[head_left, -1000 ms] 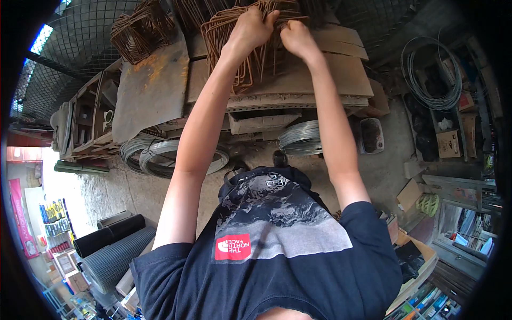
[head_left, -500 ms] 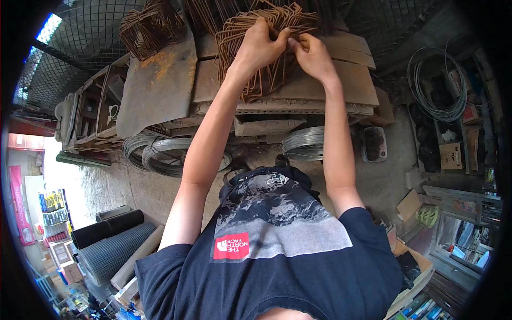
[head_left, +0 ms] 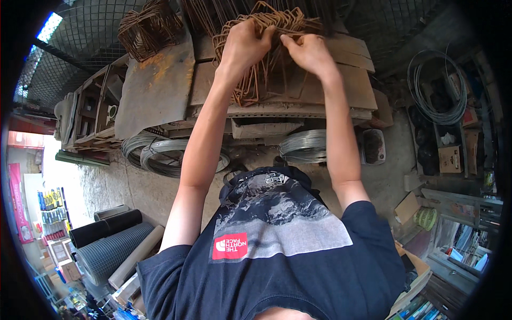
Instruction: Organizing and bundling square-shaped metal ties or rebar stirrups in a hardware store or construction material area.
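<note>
A bundle of rusty bent-steel stirrups (head_left: 246, 92) lies on the worn board-topped bench (head_left: 341, 80) at the far side. My left hand (head_left: 246, 45) is closed on the stirrups along the upper left of the bundle. Just to its right, my right hand (head_left: 310, 52) pinches at the bundle's near right side, its fingertips on a stirrup. Thin rods of one stirrup hang below my right hand, apart from the denser mass. My hands hide part of the bundle, including the exact grip points.
A second heap of rusty stirrups (head_left: 150, 29) sits at the far left beside a stained grey sheet (head_left: 154, 90). Wire coils (head_left: 173, 154) lie under the bench, with another coil (head_left: 303, 146) to the right. Mesh rolls (head_left: 114, 250) lie at lower left. A plastic tub (head_left: 373, 146) stands on the floor.
Both hands have shifted slightly left, and my right hand's fingers have drawn closer together. One stirrup now hangs lower on the right, spread away from the bundle.
</note>
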A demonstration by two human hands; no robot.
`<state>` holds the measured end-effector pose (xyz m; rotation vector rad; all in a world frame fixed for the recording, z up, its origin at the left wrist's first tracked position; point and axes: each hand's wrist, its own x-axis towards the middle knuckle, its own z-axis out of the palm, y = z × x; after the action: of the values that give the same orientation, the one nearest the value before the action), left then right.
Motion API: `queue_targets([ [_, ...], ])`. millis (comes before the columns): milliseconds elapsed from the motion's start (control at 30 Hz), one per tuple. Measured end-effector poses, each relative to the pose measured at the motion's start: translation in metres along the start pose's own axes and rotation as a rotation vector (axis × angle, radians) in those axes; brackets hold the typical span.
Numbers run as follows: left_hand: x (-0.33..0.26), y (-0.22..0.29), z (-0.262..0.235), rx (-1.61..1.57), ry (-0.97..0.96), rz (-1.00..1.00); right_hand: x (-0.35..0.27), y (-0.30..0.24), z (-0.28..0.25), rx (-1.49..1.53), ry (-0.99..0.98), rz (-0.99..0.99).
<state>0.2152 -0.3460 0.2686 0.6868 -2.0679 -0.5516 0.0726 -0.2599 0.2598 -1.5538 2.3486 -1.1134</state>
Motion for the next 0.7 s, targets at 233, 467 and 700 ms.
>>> queue_targets([
  [233, 0.052, -0.039, -0.026, 0.101, -0.182, -0.254, 0.058, -0.014, -0.048, 0.294, -0.583, 0.075],
  [467, 0.095, -0.082, -0.063, 0.094, -0.282, -0.395, 0.083, -0.021, -0.048, 0.541, -0.679, 0.103],
  [700, 0.071, -0.042, -0.088, 0.006, -0.295, -0.340, 0.066, -0.037, -0.034, 0.713, -0.634, 0.040],
])
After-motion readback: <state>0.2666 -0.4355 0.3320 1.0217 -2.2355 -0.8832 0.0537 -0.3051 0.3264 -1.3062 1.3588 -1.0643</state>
